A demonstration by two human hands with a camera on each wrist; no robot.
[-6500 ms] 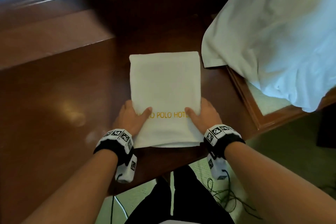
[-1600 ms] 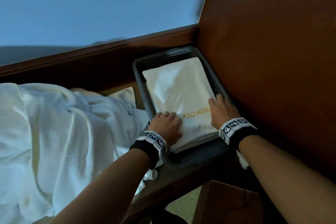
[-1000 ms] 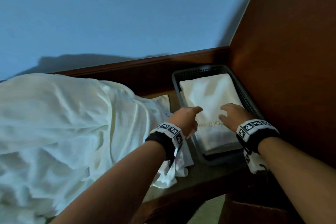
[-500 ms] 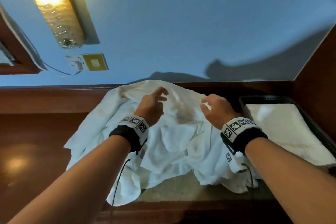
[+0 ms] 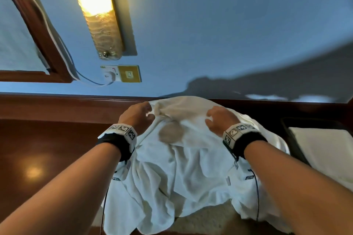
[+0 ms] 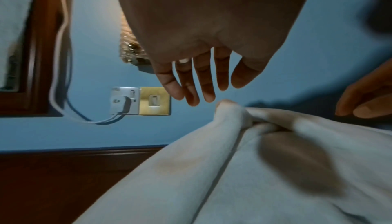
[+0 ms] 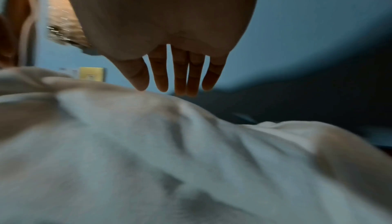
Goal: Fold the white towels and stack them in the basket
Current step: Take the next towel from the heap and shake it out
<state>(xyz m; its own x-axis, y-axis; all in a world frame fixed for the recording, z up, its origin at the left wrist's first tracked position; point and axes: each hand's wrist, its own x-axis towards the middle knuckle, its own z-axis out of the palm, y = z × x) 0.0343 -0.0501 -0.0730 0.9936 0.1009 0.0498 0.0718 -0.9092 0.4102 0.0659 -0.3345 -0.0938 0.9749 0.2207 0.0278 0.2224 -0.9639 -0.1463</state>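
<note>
At centre frame on the desk (image 5: 34, 149), the crumpled towel pile (image 5: 183, 168) peaks just under both open, empty hands, left hand (image 5: 138, 115) and right hand (image 5: 219, 118), fingers extended, basket (image 5: 288, 129) at right.

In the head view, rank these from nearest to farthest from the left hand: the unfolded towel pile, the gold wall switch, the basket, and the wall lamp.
From the left hand:
1. Unfolded towel pile, at its fingertips.
2. Gold wall switch, on the wall above.
3. Wall lamp, higher up.
4. Basket, far right.
</note>
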